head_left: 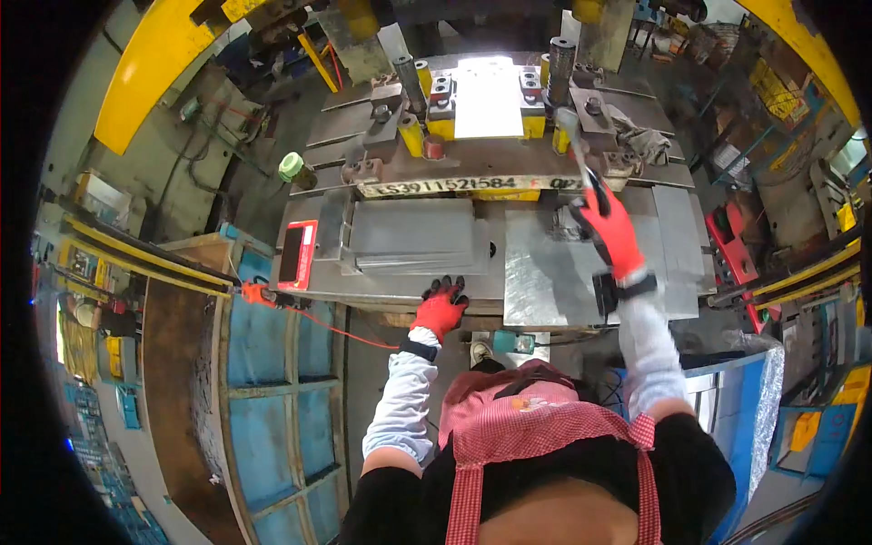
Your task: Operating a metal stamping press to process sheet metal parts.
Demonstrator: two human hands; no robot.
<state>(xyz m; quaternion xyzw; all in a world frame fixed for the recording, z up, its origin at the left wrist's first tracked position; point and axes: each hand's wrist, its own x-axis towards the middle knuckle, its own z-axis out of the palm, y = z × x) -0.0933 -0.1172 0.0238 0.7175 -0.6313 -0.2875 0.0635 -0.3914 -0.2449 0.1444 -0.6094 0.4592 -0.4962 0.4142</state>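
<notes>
My right hand (610, 232), in a red glove with dark fingertips, reaches over the right side of the press bed. It is closed on a thin stick-like tool (580, 158) with a pale, blurred end near the die. My left hand (440, 307), gloved the same way, lies with fingers spread at the bed's front edge, just below a stack of grey metal sheets (413, 227). Under my right forearm lies a shiny metal sheet (545, 282). A bright, glaring flat sheet (489, 104) sits in the die between the guide posts.
Dark guide posts (560, 73) and yellow blocks (411, 136) flank the die. Left of the stack are a red-framed dark panel (298, 256) and a green-capped bottle (292, 167). A grey rag (643, 141) lies at right. A blue-panelled frame (259, 350) stands at left.
</notes>
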